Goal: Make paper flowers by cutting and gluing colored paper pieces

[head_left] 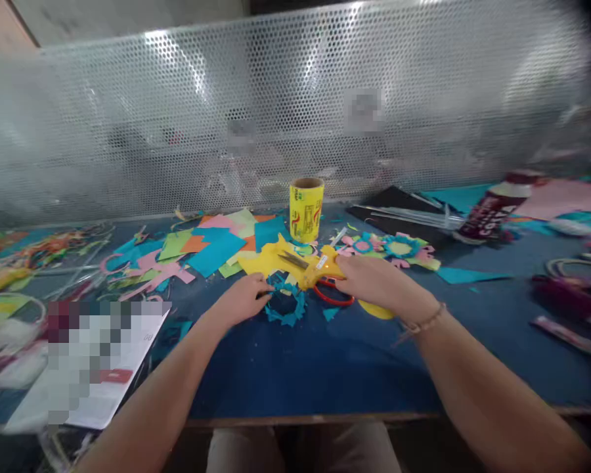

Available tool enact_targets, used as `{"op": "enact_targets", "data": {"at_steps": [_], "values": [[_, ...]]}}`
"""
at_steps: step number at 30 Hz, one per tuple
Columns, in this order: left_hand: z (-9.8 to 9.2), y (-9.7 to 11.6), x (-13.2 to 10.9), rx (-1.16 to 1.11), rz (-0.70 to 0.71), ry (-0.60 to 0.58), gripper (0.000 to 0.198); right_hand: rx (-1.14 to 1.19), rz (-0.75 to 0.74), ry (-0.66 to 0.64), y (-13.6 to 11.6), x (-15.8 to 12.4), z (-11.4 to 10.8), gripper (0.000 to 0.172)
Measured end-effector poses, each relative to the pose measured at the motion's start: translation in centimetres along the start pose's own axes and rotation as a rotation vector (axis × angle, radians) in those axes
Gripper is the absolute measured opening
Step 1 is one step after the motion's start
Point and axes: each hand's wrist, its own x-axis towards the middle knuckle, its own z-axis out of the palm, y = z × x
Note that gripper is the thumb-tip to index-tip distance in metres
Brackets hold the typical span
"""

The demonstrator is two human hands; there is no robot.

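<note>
My left hand pinches the edge of a blue paper ring with a jagged outer rim, lying on the blue table. Closed around yellow-handled scissors is my right hand; the blades point left, above yellow paper. Just below those scissors lies a red loop handle, its other end hidden. Right of the yellow handles rest paper flowers, one with a blue ring around a pale centre.
A yellow printed roll stands behind the papers. Coloured paper scraps spread left of it. A dark red bottle leans at the right, near black paper. A white sheet lies front left. Perforated metal panel borders the back.
</note>
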Motion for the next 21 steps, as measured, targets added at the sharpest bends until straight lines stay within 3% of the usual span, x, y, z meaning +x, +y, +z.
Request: {"op": "enact_targets", "data": {"at_steps": [16, 21], "values": [[-0.2, 0.1, -0.2, -0.025, -0.021, -0.013, 0.027, -0.010, 0.008, 0.089, 0.6, -0.3, -0.3, 0.018], [-0.2, 0.2, -0.2, -0.019, -0.034, -0.019, 0.028, 0.094, 0.072, 0.078, 2.0, 0.1, -0.3, 0.029]]}}
